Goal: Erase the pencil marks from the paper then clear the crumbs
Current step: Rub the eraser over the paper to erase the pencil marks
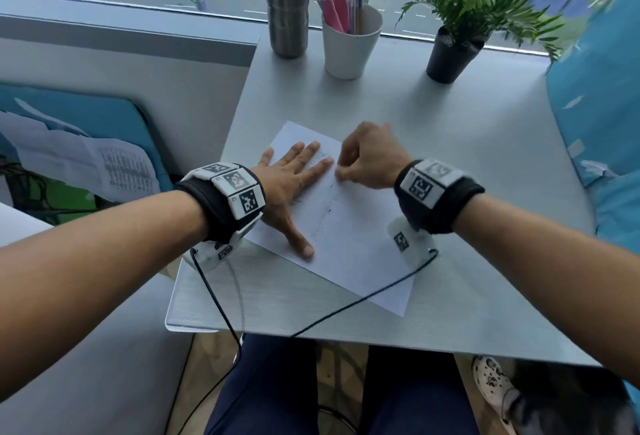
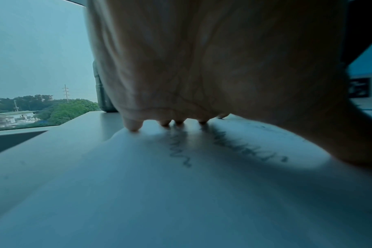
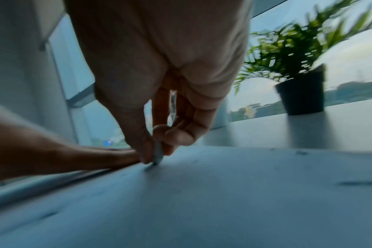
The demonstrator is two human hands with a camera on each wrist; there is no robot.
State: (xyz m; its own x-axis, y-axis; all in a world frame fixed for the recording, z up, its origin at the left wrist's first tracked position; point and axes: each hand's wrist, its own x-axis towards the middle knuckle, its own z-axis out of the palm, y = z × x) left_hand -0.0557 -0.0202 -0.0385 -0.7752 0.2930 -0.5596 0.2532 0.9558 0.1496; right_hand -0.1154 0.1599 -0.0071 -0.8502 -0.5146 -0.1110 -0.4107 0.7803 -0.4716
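The paper [image 1: 346,226] lies flat on the table [image 1: 485,143], near its front edge. Some pencil marks [image 2: 180,151] are there under the left hand [image 1: 294,185], so the rubbing looks only partly done. That hand lies flat on the paper with fingers straight and spread, pinning it down. The right hand [image 1: 370,157] pinches a small eraser [image 3: 158,155] between thumb and fingers, its tip touching the paper. Dark crumbs [image 3: 360,183] dot the sheet. They need sweeping off later. A cup [image 1: 349,43], bottle [image 1: 287,8] and plant [image 1: 478,1] stand far back.
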